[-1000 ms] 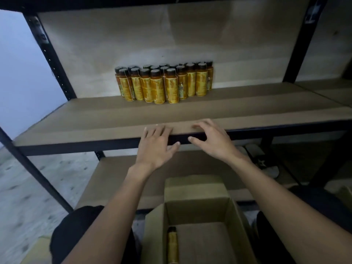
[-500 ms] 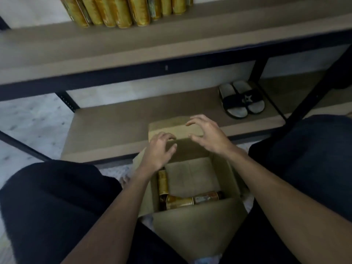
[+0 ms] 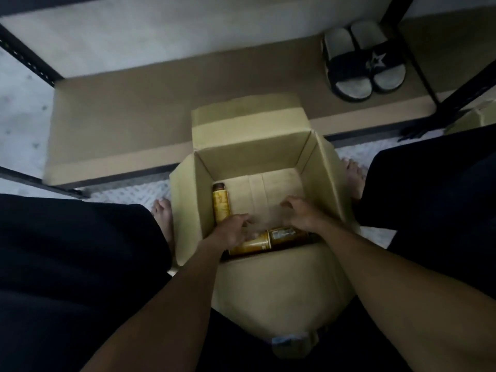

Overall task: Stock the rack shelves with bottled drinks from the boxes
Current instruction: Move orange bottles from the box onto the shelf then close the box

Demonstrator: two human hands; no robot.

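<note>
Both hands down in an open tan cardboard box point(image 3: 319, 167): the left hand point(image 3: 233, 233), fingers blurred, covers a gold-labelled brown glass bottle point(image 3: 255, 242) lying beneath it, hold impossible to tell; the right hand point(image 3: 302, 214), loosely bent, grasps nothing, a second bottle point(image 3: 288, 234) just under its wrist, a third bottle point(image 3: 221, 204) just beyond the left knuckles

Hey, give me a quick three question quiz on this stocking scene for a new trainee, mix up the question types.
1. True or false: the cardboard box is packed full of bottles.
2. Where are the slippers? A) on the lower shelf B) inside the box C) on the person's feet
3. Fill in: the bottle along the box's left wall lies on its ____.
Key: 1 false; 2 A; 3 side.
</note>
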